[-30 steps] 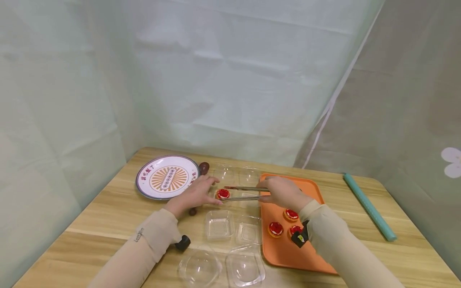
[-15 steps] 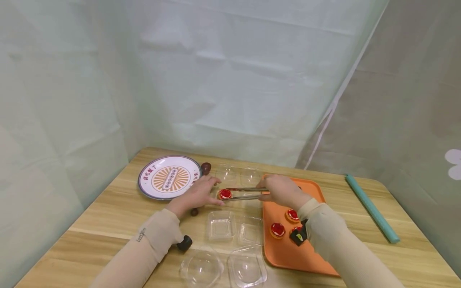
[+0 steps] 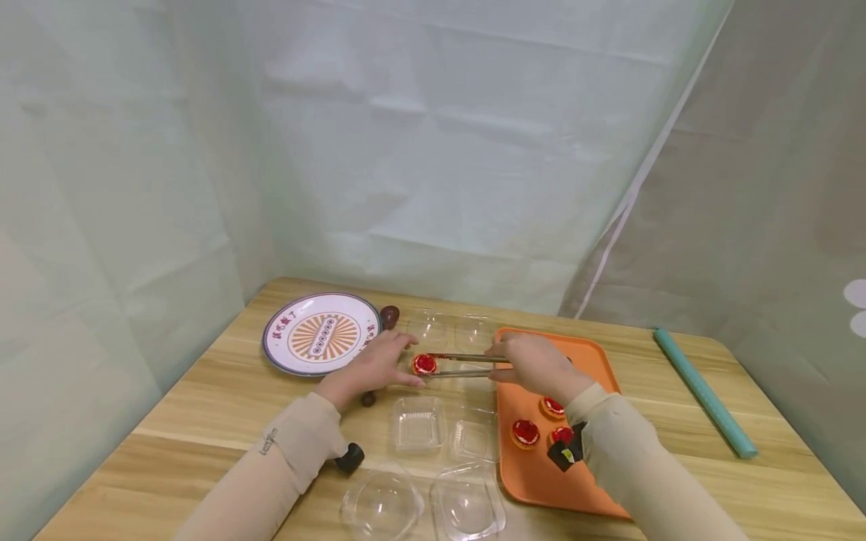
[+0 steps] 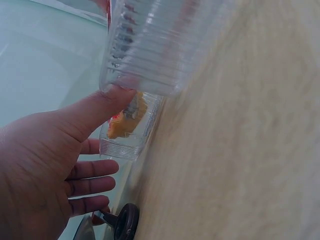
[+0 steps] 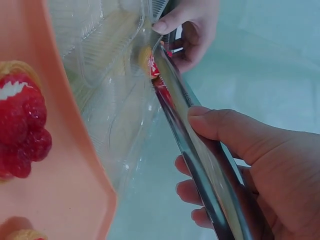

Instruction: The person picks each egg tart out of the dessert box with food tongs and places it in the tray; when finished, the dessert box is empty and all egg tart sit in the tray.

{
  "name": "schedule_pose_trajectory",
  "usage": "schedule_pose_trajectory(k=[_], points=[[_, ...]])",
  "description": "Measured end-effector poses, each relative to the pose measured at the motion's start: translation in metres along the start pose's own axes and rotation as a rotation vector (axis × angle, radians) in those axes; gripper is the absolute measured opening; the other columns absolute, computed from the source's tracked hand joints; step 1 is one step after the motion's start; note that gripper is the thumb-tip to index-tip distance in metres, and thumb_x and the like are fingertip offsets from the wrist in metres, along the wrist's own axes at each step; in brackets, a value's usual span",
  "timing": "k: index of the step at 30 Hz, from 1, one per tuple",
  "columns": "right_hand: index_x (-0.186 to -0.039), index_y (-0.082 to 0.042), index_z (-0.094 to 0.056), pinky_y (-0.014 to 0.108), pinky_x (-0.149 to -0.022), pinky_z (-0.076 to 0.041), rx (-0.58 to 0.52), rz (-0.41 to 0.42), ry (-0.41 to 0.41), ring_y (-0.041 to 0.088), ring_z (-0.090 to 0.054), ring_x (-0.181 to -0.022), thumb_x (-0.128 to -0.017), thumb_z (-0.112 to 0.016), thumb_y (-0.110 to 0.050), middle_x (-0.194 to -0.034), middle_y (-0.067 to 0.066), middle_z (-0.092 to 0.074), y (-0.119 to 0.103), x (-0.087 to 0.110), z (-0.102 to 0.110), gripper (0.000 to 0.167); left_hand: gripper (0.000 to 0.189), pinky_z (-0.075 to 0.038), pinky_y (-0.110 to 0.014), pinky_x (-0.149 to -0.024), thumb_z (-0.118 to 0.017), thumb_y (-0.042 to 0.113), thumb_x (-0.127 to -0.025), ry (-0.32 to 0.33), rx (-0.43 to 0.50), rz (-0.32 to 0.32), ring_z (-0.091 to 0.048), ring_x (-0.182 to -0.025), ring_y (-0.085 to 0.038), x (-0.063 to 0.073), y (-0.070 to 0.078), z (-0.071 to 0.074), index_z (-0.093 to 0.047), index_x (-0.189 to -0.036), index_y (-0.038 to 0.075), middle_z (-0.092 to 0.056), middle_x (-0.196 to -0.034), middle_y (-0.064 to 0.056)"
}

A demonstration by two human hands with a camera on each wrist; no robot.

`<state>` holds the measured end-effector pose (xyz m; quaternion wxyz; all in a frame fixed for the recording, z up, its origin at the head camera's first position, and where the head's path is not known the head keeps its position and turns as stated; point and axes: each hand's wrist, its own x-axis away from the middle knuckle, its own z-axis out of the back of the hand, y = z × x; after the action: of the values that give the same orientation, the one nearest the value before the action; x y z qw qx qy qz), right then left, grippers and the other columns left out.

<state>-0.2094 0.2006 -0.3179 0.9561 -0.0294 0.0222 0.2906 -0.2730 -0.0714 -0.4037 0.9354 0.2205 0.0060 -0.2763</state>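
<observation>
A red-topped tart (image 3: pixel 424 365) sits in a clear plastic box (image 4: pixel 125 150) at the back middle of the table. My right hand (image 3: pixel 537 366) grips metal tongs (image 3: pixel 473 358) from the right. The tongs' arms stand apart, their tips beside the tart; whether they touch it I cannot tell. On the tart's left is my left hand (image 3: pixel 375 364), thumb and fingers spread about the box. In the left wrist view its fingers are nearly straight, and the thumb tip lies at the edge of a nearer clear box (image 4: pixel 150 50); contact is unclear.
An orange tray (image 3: pixel 561 485) at the right bears several tarts, including one tart (image 3: pixel 525 433) at its left side. Clear boxes (image 3: pixel 418 424) stand in front, with round and square lids (image 3: pixel 467 507) nearer. A patterned plate (image 3: pixel 325 334) lies left; a teal roll (image 3: pixel 704 394) lies right.
The tongs' tips have slid slightly right relative to the tart. The tart stays in its box and my left hand keeps its pose. The whole head view has shifted a little.
</observation>
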Motion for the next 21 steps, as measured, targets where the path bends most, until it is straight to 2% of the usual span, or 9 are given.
schedule_pose_trajectory(k=[8, 14, 21], points=[[-0.112, -0.011, -0.071, 0.026, -0.064, -0.050, -0.020, 0.008, 0.086, 0.013, -0.061, -0.075, -0.085, -0.072, -0.026, -0.092, 0.001, -0.066, 0.002, 0.013, -0.005, 0.031, 0.085, -0.045, -0.044, -0.102, -0.079, 0.053, -0.069, -0.001, 0.003, 0.004, -0.052, -0.116, -0.029, 0.000, 0.002, 0.001, -0.051, -0.134, 0.006, -0.058, -0.125, -0.012], [-0.115, -0.015, -0.071, 0.022, -0.062, -0.047, -0.040, -0.038, 0.133, 0.010, -0.057, -0.073, -0.085, -0.073, -0.027, -0.091, -0.002, -0.065, 0.004, 0.025, -0.009, 0.033, 0.086, -0.044, -0.046, -0.103, -0.079, 0.053, -0.069, -0.004, 0.008, 0.018, -0.051, -0.119, -0.030, 0.001, 0.003, 0.002, -0.051, -0.134, 0.006, -0.056, -0.129, -0.013], [-0.115, -0.014, -0.071, 0.023, -0.062, -0.049, -0.076, -0.074, 0.176, 0.011, -0.059, -0.073, -0.082, -0.075, -0.024, -0.095, 0.001, -0.066, 0.006, 0.038, -0.011, 0.035, 0.086, -0.044, -0.046, -0.103, -0.079, 0.053, -0.068, 0.002, 0.017, 0.017, -0.051, -0.118, -0.030, 0.001, 0.003, 0.002, -0.051, -0.134, 0.006, -0.057, -0.127, -0.012]])
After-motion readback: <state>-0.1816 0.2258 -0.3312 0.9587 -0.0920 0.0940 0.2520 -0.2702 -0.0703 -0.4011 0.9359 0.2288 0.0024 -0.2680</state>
